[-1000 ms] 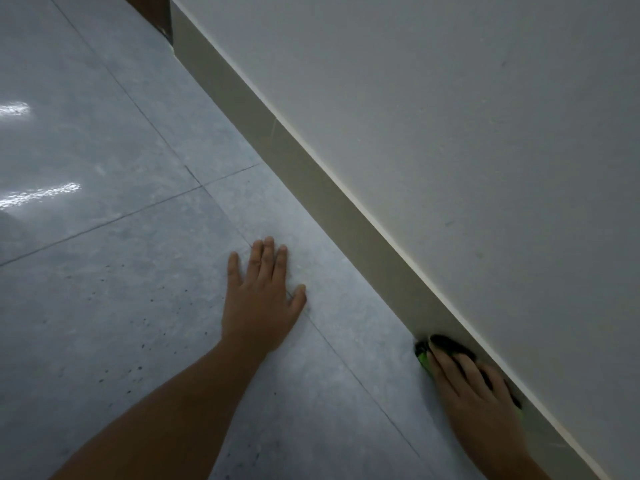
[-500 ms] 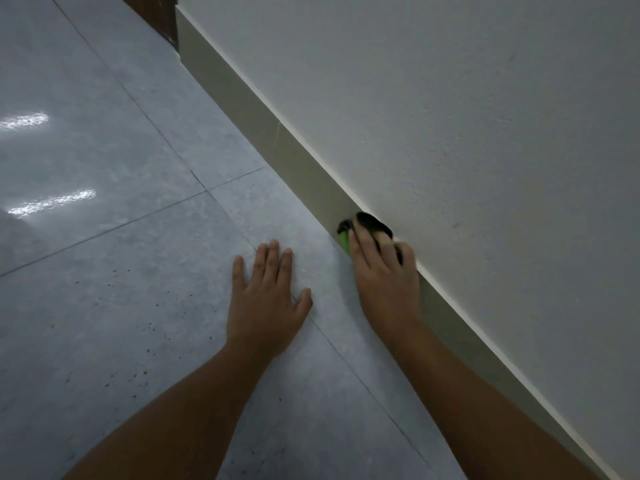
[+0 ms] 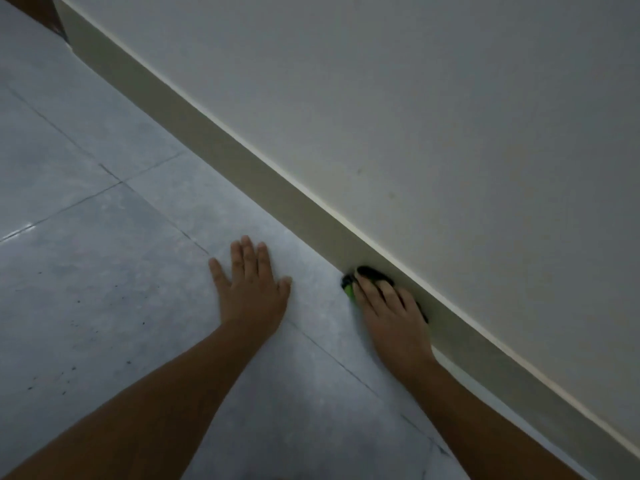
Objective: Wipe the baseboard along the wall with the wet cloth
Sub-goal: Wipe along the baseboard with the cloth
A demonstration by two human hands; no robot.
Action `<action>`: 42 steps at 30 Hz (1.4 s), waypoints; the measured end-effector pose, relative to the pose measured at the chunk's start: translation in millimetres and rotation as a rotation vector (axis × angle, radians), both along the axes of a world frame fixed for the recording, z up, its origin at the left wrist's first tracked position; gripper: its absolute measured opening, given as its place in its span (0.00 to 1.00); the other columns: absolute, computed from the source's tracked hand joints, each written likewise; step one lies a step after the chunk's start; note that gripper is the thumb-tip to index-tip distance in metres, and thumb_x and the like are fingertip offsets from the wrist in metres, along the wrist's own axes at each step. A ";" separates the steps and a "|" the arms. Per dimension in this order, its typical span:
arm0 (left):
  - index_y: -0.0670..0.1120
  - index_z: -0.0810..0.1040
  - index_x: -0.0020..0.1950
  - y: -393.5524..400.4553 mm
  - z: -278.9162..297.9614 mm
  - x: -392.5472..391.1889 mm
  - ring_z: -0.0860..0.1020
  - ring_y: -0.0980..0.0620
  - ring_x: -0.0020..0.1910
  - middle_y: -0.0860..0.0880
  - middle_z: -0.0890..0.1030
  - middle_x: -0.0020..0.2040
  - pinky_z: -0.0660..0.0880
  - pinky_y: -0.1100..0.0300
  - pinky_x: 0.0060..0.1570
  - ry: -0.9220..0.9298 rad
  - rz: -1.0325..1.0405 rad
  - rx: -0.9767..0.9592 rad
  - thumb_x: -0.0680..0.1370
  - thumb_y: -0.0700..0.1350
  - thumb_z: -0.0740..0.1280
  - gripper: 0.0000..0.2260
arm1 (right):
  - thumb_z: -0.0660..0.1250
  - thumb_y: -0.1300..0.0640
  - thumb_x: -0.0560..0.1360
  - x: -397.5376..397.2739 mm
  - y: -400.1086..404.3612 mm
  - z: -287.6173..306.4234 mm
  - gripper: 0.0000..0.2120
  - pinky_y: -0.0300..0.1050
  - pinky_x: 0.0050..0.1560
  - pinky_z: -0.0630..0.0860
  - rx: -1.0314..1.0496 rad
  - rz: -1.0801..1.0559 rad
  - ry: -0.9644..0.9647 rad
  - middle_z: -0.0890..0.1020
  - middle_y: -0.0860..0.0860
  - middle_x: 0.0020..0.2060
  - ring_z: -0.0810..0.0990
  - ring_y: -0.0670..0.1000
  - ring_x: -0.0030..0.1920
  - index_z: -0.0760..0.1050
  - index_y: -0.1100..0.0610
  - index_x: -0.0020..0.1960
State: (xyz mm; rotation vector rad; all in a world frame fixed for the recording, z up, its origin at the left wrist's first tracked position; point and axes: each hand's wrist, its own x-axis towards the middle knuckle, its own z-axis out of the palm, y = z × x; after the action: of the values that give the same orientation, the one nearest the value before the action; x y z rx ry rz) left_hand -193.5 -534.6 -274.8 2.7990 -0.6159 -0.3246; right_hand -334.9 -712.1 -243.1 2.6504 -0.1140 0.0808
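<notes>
The person is down low, both forearms reaching forward from the bottom edge of the view. The left hand (image 3: 251, 289) lies flat on the floor (image 3: 104, 306), palm down, fingers straight and close together, thumb out to the side toward the wall — its grip released, holding nothing. The right hand (image 3: 391, 313) is turned so the palm faces the baseboard (image 3: 242, 161), fingers stretched along it and pressing the cloth (image 3: 372, 272) against its face; the grip is a flat press onto the cloth rather than a clenched fist. The cloth is dark with a strip of bright green at its lower edge, mostly hidden under the fingers, sitting where baseboard meets floor. It shows just past the fingertips and again behind the knuckles, so its long axis follows the baseboard — which runs diagonally from far upper left to near lower right, below the pale wall (image 3: 450, 116). The two hands are near each other but apart.
</notes>
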 end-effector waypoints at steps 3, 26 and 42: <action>0.44 0.41 0.77 -8.8 -10.2 -23.5 0.40 0.45 0.77 0.41 0.43 0.78 0.39 0.39 0.72 -0.117 -0.064 -0.022 0.79 0.59 0.38 0.30 | 0.56 0.62 0.72 36.5 15.0 6.3 0.25 0.51 0.60 0.70 0.045 -0.003 -0.067 0.74 0.52 0.68 0.70 0.55 0.63 0.71 0.58 0.69; 0.45 0.46 0.78 -5.9 -11.3 -29.4 0.44 0.47 0.77 0.44 0.47 0.79 0.41 0.42 0.74 -0.158 -0.078 -0.063 0.79 0.61 0.46 0.32 | 0.61 0.65 0.68 0.6 10.2 -0.3 0.24 0.50 0.62 0.72 0.283 -0.060 -0.026 0.77 0.55 0.64 0.77 0.56 0.60 0.75 0.57 0.64; 0.44 0.49 0.78 -6.9 -15.7 -28.8 0.46 0.46 0.77 0.43 0.50 0.78 0.41 0.41 0.73 -0.170 -0.062 -0.066 0.78 0.60 0.46 0.32 | 0.58 0.67 0.74 -82.8 -47.1 39.6 0.14 0.50 0.51 0.67 0.014 0.102 -0.154 0.82 0.54 0.56 0.77 0.56 0.52 0.81 0.55 0.46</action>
State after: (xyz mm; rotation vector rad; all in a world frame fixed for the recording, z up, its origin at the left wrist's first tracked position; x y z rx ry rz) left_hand -222.3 -541.4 -290.5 2.7673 -0.7378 -0.0764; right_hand -417.8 -759.3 -203.5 2.6604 -0.0304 0.3196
